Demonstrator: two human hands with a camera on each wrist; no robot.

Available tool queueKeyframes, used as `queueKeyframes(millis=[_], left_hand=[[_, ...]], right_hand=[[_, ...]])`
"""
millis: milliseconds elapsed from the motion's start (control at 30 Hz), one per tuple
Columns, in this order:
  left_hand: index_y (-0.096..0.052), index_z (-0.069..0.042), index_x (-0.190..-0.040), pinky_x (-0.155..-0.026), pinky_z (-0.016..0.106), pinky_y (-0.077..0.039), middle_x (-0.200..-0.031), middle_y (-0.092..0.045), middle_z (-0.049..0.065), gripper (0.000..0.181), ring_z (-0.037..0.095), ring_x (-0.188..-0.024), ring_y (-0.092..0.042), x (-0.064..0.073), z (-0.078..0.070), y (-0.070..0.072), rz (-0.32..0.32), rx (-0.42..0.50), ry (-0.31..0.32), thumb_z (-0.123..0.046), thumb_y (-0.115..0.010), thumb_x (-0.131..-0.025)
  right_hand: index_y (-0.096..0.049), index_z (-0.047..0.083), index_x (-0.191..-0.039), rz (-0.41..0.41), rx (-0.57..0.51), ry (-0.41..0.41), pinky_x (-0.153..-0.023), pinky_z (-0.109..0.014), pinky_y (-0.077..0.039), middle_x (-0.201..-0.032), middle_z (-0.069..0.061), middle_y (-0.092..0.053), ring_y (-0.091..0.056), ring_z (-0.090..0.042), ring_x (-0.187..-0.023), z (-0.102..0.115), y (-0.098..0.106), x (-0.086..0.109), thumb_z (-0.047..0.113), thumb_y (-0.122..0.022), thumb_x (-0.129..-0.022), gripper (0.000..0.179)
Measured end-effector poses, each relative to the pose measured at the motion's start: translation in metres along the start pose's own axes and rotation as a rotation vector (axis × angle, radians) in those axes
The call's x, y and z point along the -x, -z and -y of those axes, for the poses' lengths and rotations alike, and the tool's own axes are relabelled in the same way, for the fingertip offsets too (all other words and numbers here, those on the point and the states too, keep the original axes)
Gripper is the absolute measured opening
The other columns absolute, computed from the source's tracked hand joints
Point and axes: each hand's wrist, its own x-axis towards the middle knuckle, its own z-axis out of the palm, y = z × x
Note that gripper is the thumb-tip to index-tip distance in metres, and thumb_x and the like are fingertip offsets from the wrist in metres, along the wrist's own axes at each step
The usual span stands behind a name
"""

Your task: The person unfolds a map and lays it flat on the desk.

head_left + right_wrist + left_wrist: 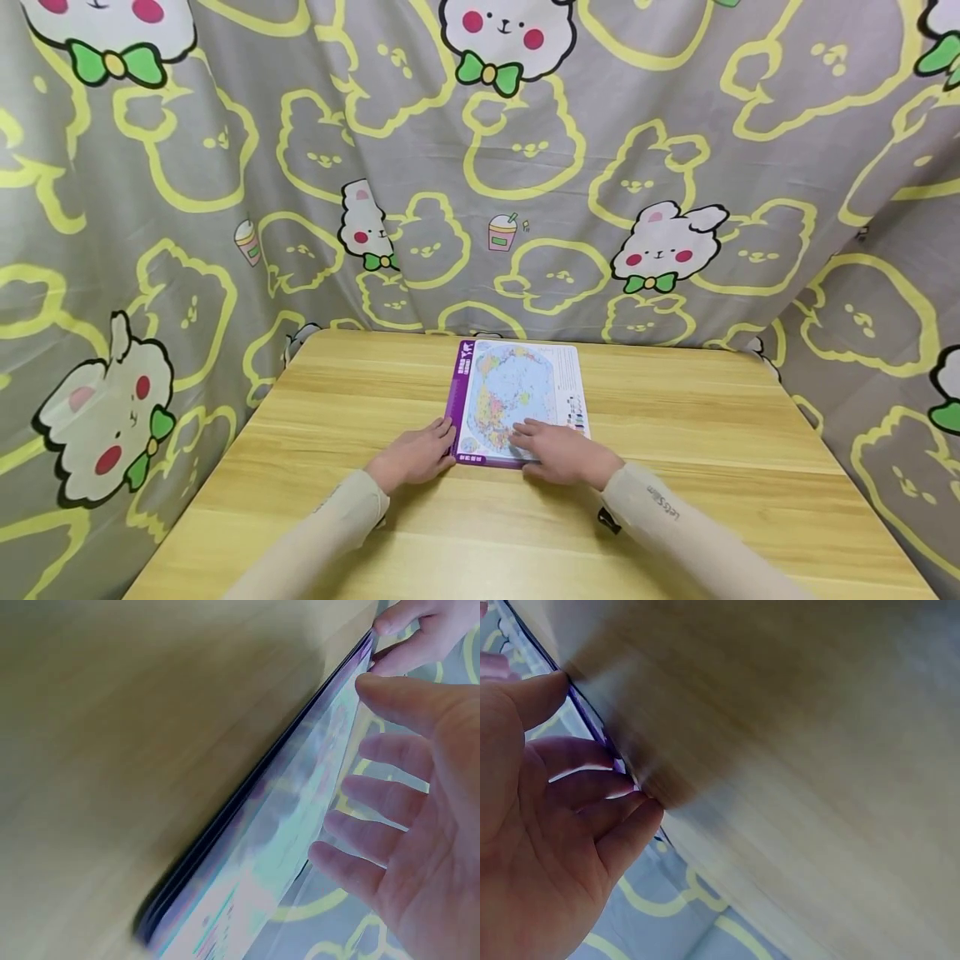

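Note:
A flat world map board (525, 383) with a purple border lies on the wooden table, turned sideways to me. My left hand (416, 457) is at its near left corner, fingertips on the purple edge. In the left wrist view, the thumb and fingers (630, 836) line up along that thin edge. My right hand (562, 454) reaches over the near right part of the map, fingers extended and spread. The right wrist view shows the board's dark layered side (217, 825) and glossy printed face, with the right fingers (367, 832) beside and over it.
The wooden tabletop (690, 417) spreads out around the board. Behind and on both sides hangs a grey curtain (555, 275) with cartoon prints, close to the table's far edge. A small black object (609, 521) shows under the right wrist.

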Motion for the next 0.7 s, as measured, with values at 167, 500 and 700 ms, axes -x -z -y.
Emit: queueKeyframes(millis=[167, 500, 700], left_hand=[[-0.043, 0.004, -0.139, -0.106, 0.042, -0.035, -0.145, -0.037, 0.021, 0.057, 0.033, -0.134, -0.035, 0.0, -0.001, -0.001, 0.008, 0.001, 0.011, -0.036, -0.047, -0.099], [-0.044, 0.004, -0.138, -0.106, 0.041, -0.034, -0.145, -0.038, 0.021, 0.056, 0.032, -0.134, -0.035, -0.003, -0.001, -0.001, 0.01, -0.001, 0.011, -0.035, -0.049, -0.098], [-0.045, 0.006, -0.136, -0.106, 0.041, -0.034, -0.144, -0.038, 0.022, 0.055, 0.032, -0.134, -0.035, -0.003, -0.002, 0.002, 0.017, -0.003, 0.004, -0.033, -0.051, -0.098]], right_hand=[[-0.052, 0.009, -0.136, -0.005, 0.004, 0.018, -0.105, -0.044, -0.035, -0.143, -0.013, -0.044, -0.04, -0.032, -0.131, 0.009, 0.0, -0.019, 0.036, -0.062, -0.091, 0.054], [-0.05, 0.007, -0.137, 0.008, 0.026, 0.05, -0.106, -0.04, -0.034, -0.144, -0.013, -0.042, -0.039, -0.031, -0.132, 0.019, -0.002, -0.046, 0.044, -0.062, -0.089, 0.062], [-0.05, 0.007, -0.137, 0.024, 0.034, 0.065, -0.107, -0.04, -0.033, -0.145, -0.013, -0.041, -0.038, -0.032, -0.132, 0.02, -0.006, -0.054, 0.044, -0.061, -0.09, 0.061]])
